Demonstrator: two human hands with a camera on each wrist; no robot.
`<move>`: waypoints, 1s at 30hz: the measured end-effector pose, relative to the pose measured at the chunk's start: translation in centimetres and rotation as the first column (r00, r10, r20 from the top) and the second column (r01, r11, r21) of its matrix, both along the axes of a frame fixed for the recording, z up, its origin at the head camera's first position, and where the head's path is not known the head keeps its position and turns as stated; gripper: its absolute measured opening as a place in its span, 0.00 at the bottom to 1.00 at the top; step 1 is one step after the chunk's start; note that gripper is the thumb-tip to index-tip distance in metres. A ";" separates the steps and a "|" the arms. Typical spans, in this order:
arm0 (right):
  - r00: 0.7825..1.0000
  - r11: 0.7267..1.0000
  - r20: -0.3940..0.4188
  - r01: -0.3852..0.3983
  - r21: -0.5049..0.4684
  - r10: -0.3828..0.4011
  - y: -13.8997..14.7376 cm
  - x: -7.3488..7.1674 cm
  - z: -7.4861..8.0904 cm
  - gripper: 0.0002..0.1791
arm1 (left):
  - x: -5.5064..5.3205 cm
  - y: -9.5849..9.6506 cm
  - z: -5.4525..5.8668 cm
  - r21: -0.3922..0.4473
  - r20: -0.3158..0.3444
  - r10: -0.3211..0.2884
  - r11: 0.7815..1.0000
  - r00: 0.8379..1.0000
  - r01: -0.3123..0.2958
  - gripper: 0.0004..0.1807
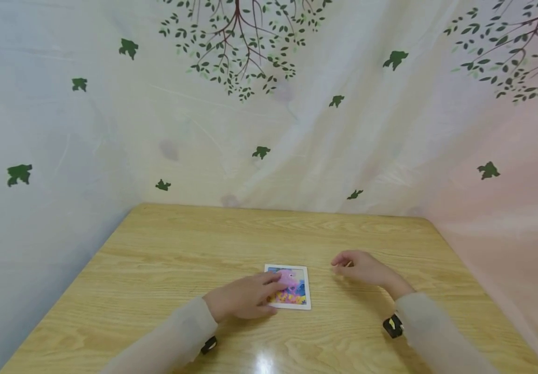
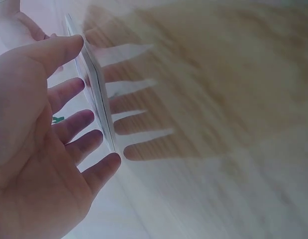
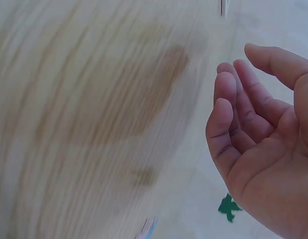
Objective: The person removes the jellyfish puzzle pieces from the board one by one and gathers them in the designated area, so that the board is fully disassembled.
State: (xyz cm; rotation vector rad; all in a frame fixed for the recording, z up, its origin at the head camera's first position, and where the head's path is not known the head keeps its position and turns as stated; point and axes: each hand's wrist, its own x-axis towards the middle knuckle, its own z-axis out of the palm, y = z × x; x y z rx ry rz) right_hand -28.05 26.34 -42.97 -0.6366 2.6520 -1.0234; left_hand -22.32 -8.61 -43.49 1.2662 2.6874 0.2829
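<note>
A thin square picture board (image 1: 298,292) with a white border lies on the wooden table, showing a pink figure over yellow, orange and blue patches. My left hand (image 1: 247,297) rests across its left side, fingers extended and spread over the picture. In the left wrist view the board (image 2: 100,94) appears edge-on, with the fingertips of the left hand (image 2: 54,129) on its printed side and the thumb near one edge. To the right of the board, my right hand (image 1: 360,267) hovers just over the table. The right hand's fingers (image 3: 221,124) are loosely bent around nothing.
The wood-grain table (image 1: 194,234) reaches back to a pale curtain (image 1: 203,150) printed with leafy branches and green shapes, which also hangs at both sides. Small black devices (image 1: 392,326) are worn at both wrists.
</note>
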 end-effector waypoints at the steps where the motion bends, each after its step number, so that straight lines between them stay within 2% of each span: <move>1: 1.000 1.000 -0.008 -0.020 -0.001 0.020 -0.6 0.0 -0.1 0.13 | 0.0 -0.2 0.0 -0.002 0.000 0.002 1.000 1.000 -0.002 0.33; 5: 0.998 0.998 -0.013 -0.057 -0.012 0.057 -2.7 0.0 -0.2 0.14 | -0.1 -0.8 -0.1 0.001 0.000 0.014 1.000 1.000 -0.014 0.32; 11: 0.996 0.995 -0.002 -0.090 -0.034 0.090 -5.5 0.1 -0.2 0.15 | -0.3 -1.4 -0.4 0.022 -0.032 -0.017 1.000 0.999 0.018 0.32; 15: 0.996 0.995 0.007 -0.094 -0.033 0.094 -7.1 0.1 -0.5 0.16 | -0.3 -1.6 -0.3 0.008 -0.019 -0.024 1.000 1.000 0.025 0.32; 22: 0.998 0.998 0.043 -0.051 -0.048 0.053 -9.2 0.2 -1.1 0.17 | -0.2 -1.5 -0.1 -0.020 -0.020 -0.013 1.000 1.000 0.012 0.31; 30: 0.997 0.999 0.072 0.016 -0.036 -0.013 -10.2 0.3 -1.3 0.19 | -0.3 -1.6 -0.1 -0.022 -0.015 -0.001 1.000 1.000 0.001 0.30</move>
